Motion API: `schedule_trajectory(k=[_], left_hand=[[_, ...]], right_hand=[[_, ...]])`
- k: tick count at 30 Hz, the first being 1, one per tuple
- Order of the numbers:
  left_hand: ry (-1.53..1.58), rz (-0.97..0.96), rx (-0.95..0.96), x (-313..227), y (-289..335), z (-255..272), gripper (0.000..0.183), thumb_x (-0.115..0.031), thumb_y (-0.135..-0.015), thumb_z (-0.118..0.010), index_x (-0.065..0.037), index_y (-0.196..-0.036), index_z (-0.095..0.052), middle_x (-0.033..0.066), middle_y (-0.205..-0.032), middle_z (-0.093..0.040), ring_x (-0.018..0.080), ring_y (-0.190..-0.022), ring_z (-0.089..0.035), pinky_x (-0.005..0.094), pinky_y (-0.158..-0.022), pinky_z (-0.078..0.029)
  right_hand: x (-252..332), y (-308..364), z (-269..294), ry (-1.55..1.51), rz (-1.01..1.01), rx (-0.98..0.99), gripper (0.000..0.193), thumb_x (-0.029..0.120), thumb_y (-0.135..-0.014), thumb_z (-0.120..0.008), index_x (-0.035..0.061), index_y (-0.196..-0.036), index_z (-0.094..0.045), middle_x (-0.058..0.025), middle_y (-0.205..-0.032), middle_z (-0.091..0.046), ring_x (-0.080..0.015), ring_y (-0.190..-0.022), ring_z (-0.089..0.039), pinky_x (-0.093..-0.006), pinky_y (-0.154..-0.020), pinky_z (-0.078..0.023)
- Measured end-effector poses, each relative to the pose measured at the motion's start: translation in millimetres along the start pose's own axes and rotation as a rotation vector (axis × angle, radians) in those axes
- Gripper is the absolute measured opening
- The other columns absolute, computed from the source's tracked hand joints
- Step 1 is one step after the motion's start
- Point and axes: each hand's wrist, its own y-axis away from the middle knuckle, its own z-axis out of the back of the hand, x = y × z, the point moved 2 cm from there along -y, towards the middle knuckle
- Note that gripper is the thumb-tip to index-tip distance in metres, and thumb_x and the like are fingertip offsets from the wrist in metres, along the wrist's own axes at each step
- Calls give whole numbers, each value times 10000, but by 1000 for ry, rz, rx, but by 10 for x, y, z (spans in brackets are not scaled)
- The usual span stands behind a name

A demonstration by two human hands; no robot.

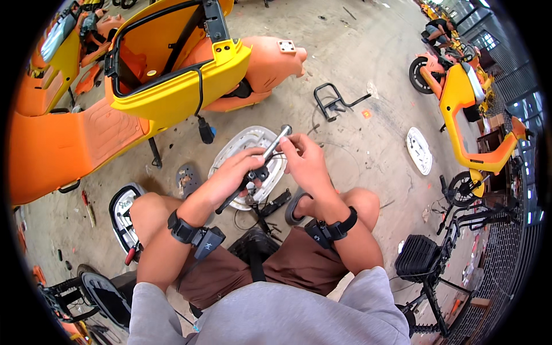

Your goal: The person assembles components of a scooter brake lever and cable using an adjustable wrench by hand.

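My left hand [238, 172] is wrapped round a handlebar piece, a silver metal tube [278, 141] with a black brake lever [233, 199] and clamp at its lower end. The tube points up and to the right. Close beside it, my right hand [305, 161] has its thumb and fingers pinched by the tube, near a thin dark cable; what lies between the fingertips is hidden. Under both hands a white plastic shell [227, 150] rests on the floor between my feet. Black parts with wiring [277, 203] lie at its near edge.
A yellow and orange scooter body [190, 100] stands at the upper left. A bent black metal bracket [339, 108] and another white shell [418, 150] lie on the floor. Scooter frames [425, 259] stand at right; a person [440, 30] crouches far off.
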Motion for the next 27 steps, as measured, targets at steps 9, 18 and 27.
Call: schedule_trajectory(k=[9, 18, 27], left_hand=[[-238, -23, -1, -3, 12, -30, 469, -341, -935, -587, -77, -1321, -552, 11, -938, -629, 60, -671, -495, 225, -525, -378], [-297, -82, 10, -54, 40, -44, 489, -400, -928, -634, -65, -1281, -588, 40, -950, -637, 80, -703, -513, 239, -609, -423], [-381, -202, -63, -67, -31, 13, 478, -405, -932, -630, -45, -1246, -604, 86, -1047, -658, 154, -922, -591, 279, -815, -466]], right_hand=[[13, 11, 10, -127, -266, 191, 467, 431, -917, -645, -30, -877, -709, -22, -620, -573, -82, -487, -485, -244, -467, -377], [121, 66, 25, -359, -418, 172, 358, 367, -922, -652, 16, -957, -717, 37, -713, -550, -29, -487, -348, -220, -448, -229], [163, 56, 183, -553, -472, 270, 356, 359, -971, -582, 16, -1030, -660, -42, -898, -637, -36, -457, -313, -213, -424, -211]])
